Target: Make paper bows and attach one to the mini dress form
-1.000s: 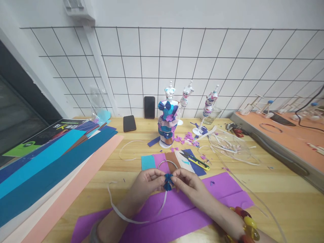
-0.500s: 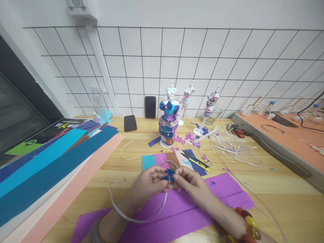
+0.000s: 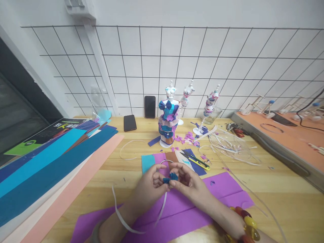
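Between my two hands is a small pleated teal crepe-paper bow, partly covered by the fingers. My left hand pinches its left end, and my right hand grips its right side with thumb and fingers. A narrow white strip loops around below my left hand and over the wrist; where it ends in my fingers is hidden. Under the hands lies a purple paper sheet. Just beyond stands a small mannequin dressed in teal, purple and blue paper, with a similar bow on its chest.
Yellow-handled thread snips lie on coloured paper pieces. Long paper sheets cover the left side. Two phones are by the wall. More mannequins, purple scraps and tangled white strips are behind right.
The bow has turned in my fingers and now shows less of its pleated front. My right fingers have closed further over it. The white strip's loop has shifted slightly.
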Demonstrator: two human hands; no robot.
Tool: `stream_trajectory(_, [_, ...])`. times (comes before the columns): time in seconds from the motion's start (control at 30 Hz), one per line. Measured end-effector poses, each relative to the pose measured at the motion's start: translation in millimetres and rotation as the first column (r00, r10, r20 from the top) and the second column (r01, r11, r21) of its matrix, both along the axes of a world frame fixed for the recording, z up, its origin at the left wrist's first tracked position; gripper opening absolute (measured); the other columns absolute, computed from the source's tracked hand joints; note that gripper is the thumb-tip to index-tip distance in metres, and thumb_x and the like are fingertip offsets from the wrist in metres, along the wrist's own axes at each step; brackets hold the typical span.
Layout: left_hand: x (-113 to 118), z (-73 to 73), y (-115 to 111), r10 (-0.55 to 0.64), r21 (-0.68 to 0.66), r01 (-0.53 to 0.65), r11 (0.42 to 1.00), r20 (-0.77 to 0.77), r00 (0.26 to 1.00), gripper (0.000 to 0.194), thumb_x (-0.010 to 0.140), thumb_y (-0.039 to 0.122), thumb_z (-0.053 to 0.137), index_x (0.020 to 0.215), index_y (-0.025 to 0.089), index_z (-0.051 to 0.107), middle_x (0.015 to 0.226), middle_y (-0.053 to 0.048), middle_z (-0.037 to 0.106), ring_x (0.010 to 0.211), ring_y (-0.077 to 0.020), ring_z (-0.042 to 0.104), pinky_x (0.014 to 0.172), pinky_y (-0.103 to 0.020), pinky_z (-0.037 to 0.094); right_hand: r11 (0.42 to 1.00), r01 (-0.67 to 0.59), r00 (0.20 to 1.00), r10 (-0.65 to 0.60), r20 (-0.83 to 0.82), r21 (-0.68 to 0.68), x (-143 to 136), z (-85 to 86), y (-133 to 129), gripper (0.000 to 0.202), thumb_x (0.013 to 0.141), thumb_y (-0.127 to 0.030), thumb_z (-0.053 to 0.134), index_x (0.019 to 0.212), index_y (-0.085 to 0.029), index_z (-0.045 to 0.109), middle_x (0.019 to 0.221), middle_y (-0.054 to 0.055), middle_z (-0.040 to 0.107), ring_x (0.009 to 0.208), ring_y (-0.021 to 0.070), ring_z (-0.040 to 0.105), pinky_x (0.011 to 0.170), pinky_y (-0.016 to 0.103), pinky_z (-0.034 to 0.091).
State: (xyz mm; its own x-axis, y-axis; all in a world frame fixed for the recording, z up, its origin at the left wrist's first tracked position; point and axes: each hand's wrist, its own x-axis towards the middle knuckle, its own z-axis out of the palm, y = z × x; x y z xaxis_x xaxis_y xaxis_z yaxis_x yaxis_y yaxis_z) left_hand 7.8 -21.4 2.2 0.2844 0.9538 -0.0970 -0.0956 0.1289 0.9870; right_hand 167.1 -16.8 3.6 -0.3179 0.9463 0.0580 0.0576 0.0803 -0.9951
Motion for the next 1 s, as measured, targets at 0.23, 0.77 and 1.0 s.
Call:
stream_trajectory(0.23, [-0.5, 0.8, -3.2, -0.008, 0.079, 0.014, 0.997, -0.084, 0.996, 0.041, 0.071, 0.017, 0.058, 0.110, 0.018, 0.044, 0.071, 0.000, 0.058, 0.067, -0.0129, 0.056, 0.064, -0.026, 0.043, 0.999, -0.011, 0.997, 0.008, 0.073, 0.034, 0.7, -5.8, 0.6, 0.035, 0.076, -0.029, 0.058, 0.107, -0.018, 0.046, 0.083, 0.002, 0.052, 0.077, 0.0149, 0.054, 0.069, 0.028, 0.045])
stream_trajectory(0.77, [-1.4, 0.8, -1.9, 0.032, 0.166, -0.008, 0.986, -0.144, 0.989, 0.040, 0.071, 0.015, 0.057, 0.110, 0.019, 0.046, 0.073, -0.001, 0.060, 0.070, -0.0147, 0.058, 0.068, -0.028, 0.045, 1.000, -0.011, 1.000, 0.012, 0.013, -0.025, -0.3, 0.3, -0.1, 0.032, 0.076, -0.036, 0.057, 0.100, -0.016, 0.052, 0.077, 0.002, 0.053, 0.071, 0.0131, 0.052, 0.067, 0.026, 0.044])
stream_trajectory(1.0, [-1.5, 1.6, -1.2, 0.010, 0.110, 0.000, 0.994, -0.090, 0.996, 0.041, 0.072, 0.015, 0.056, 0.110, 0.018, 0.044, 0.069, 0.001, 0.057, 0.066, -0.0134, 0.057, 0.064, -0.027, 0.044, 0.999, 0.033, 0.999, -0.033, 0.030, -0.004, 0.3, -0.2, -0.4, 0.032, 0.074, -0.036, 0.059, 0.099, -0.016, 0.053, 0.077, 0.003, 0.055, 0.068, 0.0132, 0.052, 0.064, 0.027, 0.045])
